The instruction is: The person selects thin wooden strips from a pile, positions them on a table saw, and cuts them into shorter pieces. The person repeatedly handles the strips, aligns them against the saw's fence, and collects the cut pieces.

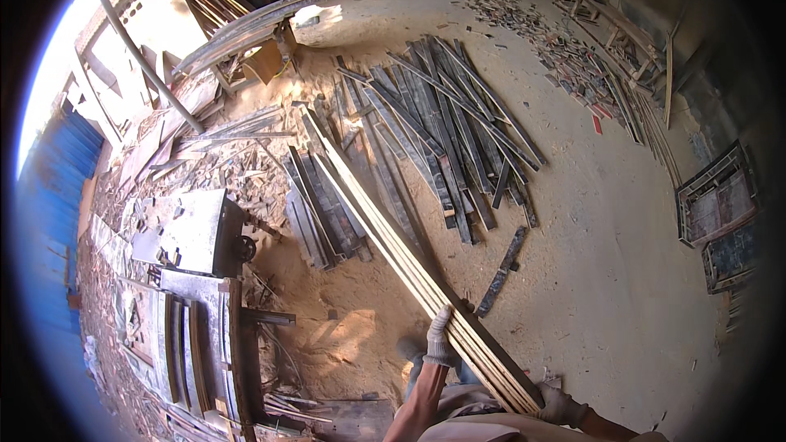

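Observation:
A bundle of long wooden strips point(393, 258), with pale edges and a dark upper face, slants across my front from the lower right to the far left. My left hand point(440, 337), in a pale knitted glove, grips the bundle along its left side below the middle. At the near end my gloved right hand point(560, 405) is closed round the strips. The far end reaches past a stack of short dark boards point(315, 217). Some of the fingers of both hands are hidden by the wood.
A large pile of dark planks point(458, 123) lies ahead on the dusty floor. To the left stand a metal machine table point(192, 233) and more boards point(192, 356). Offcuts point(565, 53) are scattered at the far right. A single dark board point(501, 272) lies beside the bundle.

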The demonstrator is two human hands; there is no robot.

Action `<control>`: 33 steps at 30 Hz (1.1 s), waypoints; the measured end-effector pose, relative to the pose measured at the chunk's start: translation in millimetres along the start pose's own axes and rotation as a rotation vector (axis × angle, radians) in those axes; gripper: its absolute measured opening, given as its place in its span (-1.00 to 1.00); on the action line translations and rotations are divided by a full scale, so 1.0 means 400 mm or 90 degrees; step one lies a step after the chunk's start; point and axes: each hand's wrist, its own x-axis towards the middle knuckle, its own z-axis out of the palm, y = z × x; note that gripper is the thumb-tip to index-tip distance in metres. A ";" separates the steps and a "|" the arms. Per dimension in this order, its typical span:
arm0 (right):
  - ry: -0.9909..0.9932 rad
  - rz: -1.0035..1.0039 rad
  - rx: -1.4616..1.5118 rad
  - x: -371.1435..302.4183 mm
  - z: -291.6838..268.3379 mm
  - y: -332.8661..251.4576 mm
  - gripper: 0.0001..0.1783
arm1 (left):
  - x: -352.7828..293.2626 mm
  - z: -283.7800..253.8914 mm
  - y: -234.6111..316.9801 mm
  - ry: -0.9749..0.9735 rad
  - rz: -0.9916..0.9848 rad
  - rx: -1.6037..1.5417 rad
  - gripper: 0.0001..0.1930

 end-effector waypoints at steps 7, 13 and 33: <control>0.183 -0.221 -0.394 0.034 0.054 -0.190 0.28 | -0.047 0.108 0.271 0.001 0.271 0.192 -0.51; 0.486 -0.450 -0.595 0.172 0.135 -0.373 0.12 | -0.143 0.267 0.437 0.005 0.546 0.184 -0.50; 0.056 -1.171 -0.685 1.092 0.176 -1.258 -0.13 | -0.217 0.093 0.989 0.210 0.863 -0.074 -0.47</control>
